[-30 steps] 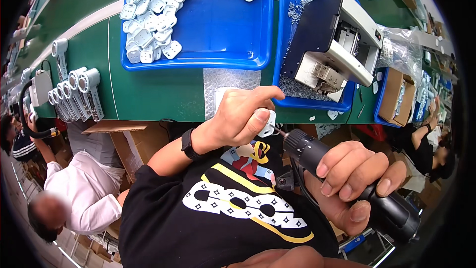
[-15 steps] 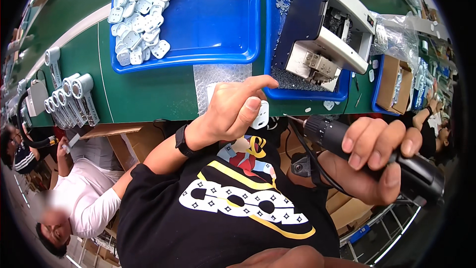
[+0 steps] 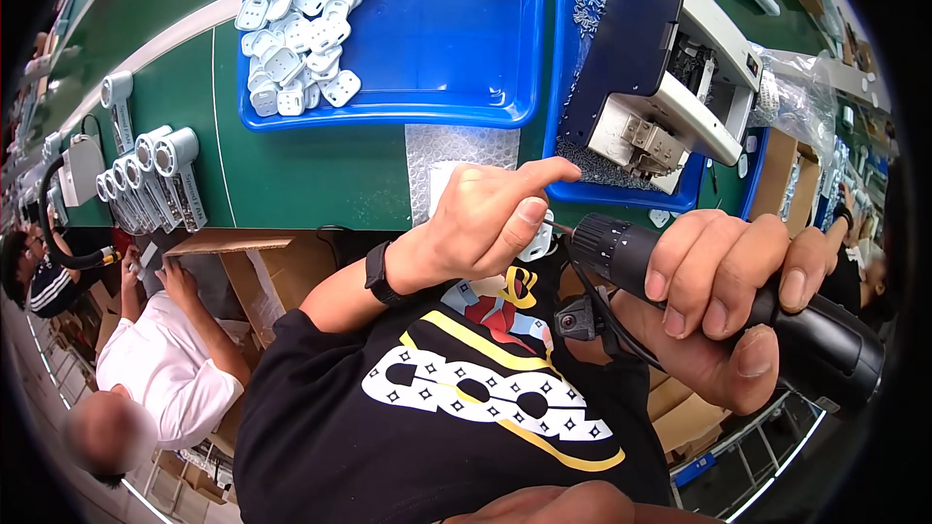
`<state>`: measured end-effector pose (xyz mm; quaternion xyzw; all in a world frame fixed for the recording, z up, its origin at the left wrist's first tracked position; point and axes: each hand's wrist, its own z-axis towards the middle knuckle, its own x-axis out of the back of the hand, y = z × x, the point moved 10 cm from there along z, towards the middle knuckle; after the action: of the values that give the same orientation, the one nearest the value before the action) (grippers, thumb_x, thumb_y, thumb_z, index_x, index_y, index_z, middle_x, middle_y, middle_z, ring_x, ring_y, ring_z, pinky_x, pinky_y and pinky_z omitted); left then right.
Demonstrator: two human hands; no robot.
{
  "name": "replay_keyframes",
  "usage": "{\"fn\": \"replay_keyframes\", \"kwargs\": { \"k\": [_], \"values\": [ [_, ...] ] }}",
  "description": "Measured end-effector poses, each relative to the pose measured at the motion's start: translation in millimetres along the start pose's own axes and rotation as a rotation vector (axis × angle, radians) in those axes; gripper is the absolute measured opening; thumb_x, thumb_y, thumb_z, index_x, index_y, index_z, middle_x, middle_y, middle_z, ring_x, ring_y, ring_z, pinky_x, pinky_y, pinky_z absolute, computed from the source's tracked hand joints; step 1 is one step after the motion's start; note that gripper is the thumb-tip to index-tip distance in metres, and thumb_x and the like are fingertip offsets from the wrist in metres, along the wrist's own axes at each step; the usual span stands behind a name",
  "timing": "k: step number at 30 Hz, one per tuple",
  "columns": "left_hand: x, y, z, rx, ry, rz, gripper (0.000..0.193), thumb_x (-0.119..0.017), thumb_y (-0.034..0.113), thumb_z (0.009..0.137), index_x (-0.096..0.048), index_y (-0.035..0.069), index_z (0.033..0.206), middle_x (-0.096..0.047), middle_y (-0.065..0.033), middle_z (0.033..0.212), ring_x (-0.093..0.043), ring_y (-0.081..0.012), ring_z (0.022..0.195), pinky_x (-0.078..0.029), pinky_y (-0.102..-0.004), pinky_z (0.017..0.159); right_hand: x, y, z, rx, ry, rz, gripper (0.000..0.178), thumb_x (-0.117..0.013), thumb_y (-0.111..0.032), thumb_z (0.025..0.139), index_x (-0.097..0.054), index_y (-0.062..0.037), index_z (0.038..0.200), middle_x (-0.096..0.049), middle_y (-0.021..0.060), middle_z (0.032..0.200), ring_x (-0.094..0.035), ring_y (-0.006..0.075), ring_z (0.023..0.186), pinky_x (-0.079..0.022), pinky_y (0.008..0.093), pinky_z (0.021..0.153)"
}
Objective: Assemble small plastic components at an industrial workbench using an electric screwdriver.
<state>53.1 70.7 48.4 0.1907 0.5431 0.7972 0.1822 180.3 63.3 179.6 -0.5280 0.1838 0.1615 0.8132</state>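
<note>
From afar, I see my left hand (image 3: 482,223) pinching a white plate (image 3: 537,245); my right hand (image 3: 730,301) wraps snugly around a black electric screwdriver (image 3: 618,254), tip near the plate.

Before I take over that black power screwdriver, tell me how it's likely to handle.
The black power screwdriver is probably fairly heavy: its thick, long body fills the right hand. Its hard-looking casing suggests it would feel rigid. Laid flat, it might roll, since the barrel looks round.
</note>
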Motion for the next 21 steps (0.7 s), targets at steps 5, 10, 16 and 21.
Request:
{"fn": "replay_keyframes", "kwargs": {
  "k": [5,10,16,21],
  "values": [
    [7.9,2.4,-0.6,0.025,0.025,-0.019,0.028,-0.047,0.018,0.101,-0.061,-0.003,0.116,-0.053,-0.0081,0.056,-0.061,-0.0266,0.050,-0.046,-0.0391,0.050,0.6,-1.0,-7.7,0.026,0.059,0.037,0.031,-0.063,-0.015,0.086,-0.042,-0.0090,0.108,-0.052,0.0037,0.077,-0.053,0.0145,0.057,-0.048,0.0329,0.061],
    [-6.8,24.7,16.0,0.069,-0.148,0.153,0.032,-0.047,0.024,0.102,-0.062,-0.001,0.113,-0.060,-0.0071,0.063,-0.063,-0.0257,0.054,-0.048,-0.0371,0.053,51.4,-22.0,-21.1,0.096,0.244,0.163,0.029,-0.063,-0.012,0.086,-0.043,-0.0098,0.108,-0.053,0.0032,0.076,-0.052,0.0163,0.057,-0.048,0.0348,0.060],
    [85.2,27.3,108.3,-0.307,0.004,0.963,0.036,-0.061,0.040,0.093,-0.059,0.011,0.071,-0.062,-0.0058,0.057,-0.062,-0.0270,0.045,-0.046,-0.0378,0.041,72.7,6.2,-68.8,0.100,0.526,-0.292,0.040,-0.062,-0.008,0.085,-0.047,0.0000,0.121,-0.054,0.0043,0.077,-0.051,0.0132,0.059,-0.046,0.0312,0.062],
    [234.6,-79.4,226.6,-0.049,-0.078,1.391,0.037,-0.051,0.036,0.098,-0.067,0.005,0.088,-0.065,-0.0186,0.070,-0.067,-0.0401,0.073,-0.053,-0.0504,0.066,70.8,64.5,-101.4,-0.056,0.450,-0.545,0.044,-0.062,0.007,0.083,-0.048,-0.0006,0.124,-0.058,0.0076,0.079,-0.057,0.0160,0.066,-0.052,0.0359,0.071]
  ]
}}
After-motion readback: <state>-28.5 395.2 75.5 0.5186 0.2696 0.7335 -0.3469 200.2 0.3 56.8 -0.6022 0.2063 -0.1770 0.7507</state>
